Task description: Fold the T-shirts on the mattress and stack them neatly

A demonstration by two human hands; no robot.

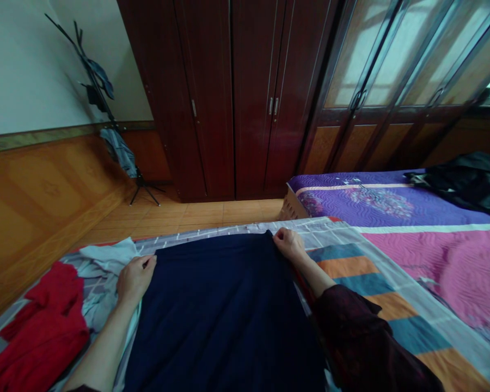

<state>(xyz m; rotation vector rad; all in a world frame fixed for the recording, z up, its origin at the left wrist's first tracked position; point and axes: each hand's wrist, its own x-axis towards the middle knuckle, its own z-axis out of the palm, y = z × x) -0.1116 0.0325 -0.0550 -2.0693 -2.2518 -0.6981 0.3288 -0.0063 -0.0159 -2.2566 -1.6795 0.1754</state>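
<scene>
A dark navy cloth garment is stretched wide between my hands, over the bed; its exact kind cannot be told. My left hand pinches its far left corner. At the far right corner, my right hand grips the edge with closed fingers. The garment's near end runs out of the bottom of the view. Left of my left forearm lie a crumpled red garment and a pale blue-grey garment, partly hidden by that arm.
The bed's striped sheet shows on the right. Beyond it are a pink quilted cover and a purple one bearing a black garment. A dark red wardrobe and a coat stand stand behind.
</scene>
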